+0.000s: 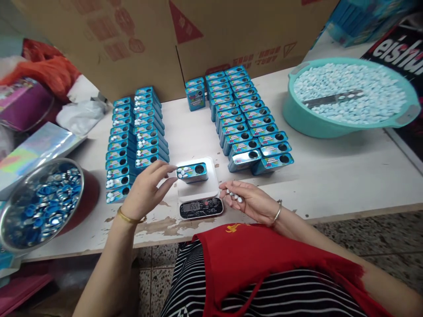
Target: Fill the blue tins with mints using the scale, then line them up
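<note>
A blue candy tin [192, 172] stands upright on the white kitchen scale [211, 178], with several white candies lying on its lid beside the round opening. At the tin's left end, my left hand [148, 187] has its thumb and fingertips closed about the edge. Right of the scale, my right hand [249, 200] is curled, palm up, around several small white candies [236, 197]. The scale's display [191, 207] is lit; its digits look like 1554.
Rows of tins with candies on their lids [123, 154] stand left; open tins [247, 132] stand right. A turquoise basin [310, 125] holds many candies and a metal strip. A metal bowl [82, 207] holds blue-and-silver caps. A large cardboard box [148, 53] forms the back.
</note>
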Demonstrator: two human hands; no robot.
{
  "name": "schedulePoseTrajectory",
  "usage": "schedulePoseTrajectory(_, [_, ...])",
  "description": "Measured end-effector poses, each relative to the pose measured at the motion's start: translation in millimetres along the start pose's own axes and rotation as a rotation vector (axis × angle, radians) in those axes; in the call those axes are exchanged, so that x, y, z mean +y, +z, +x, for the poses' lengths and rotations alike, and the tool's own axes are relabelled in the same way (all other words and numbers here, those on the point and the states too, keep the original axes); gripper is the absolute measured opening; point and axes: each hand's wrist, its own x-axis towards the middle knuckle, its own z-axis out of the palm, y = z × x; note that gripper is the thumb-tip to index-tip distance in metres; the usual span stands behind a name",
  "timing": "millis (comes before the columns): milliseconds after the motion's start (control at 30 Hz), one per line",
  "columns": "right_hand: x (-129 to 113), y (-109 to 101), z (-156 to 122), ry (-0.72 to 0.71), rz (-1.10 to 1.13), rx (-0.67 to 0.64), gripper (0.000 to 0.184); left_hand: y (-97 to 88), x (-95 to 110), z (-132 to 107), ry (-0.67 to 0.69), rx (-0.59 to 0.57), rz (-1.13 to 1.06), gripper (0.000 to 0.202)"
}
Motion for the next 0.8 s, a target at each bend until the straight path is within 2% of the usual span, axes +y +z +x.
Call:
schedulePoseTrajectory(100, [-5,5,3,-0.024,-0.021,-0.033,0.014,1.8,-1,6,0.041,-0.037,0.039,0.023])
schedulePoseTrajectory(233, [0,6,5,0.018,-0.003,-0.048,0.015,1.6,-2,12,0.07,-0.1,0.089,0.023])
schedulePoseTrajectory(433, [10,5,7,0.07,0.013,-0.058,0.015,0.9,-1,17,0.072,-0.169,0.026,0.013])
schedulePoseTrajectory(633, [13,9,11,0.104,0.046,-0.102,0.014,0.6,-2,21,0.038,-0.108,-0.113,0.011])
schedulePoseTrajectory(733, [12,22,14,0.143,0.107,-0.145,0.021,0.7,11,22,0.039,-0.029,-0.143,0.01])
schedulePoseTrajectory(800, [10,32,16,0.193,0.179,-0.197,0.033,3.1,24,20,0.104,-0.031,-0.133,0.01])
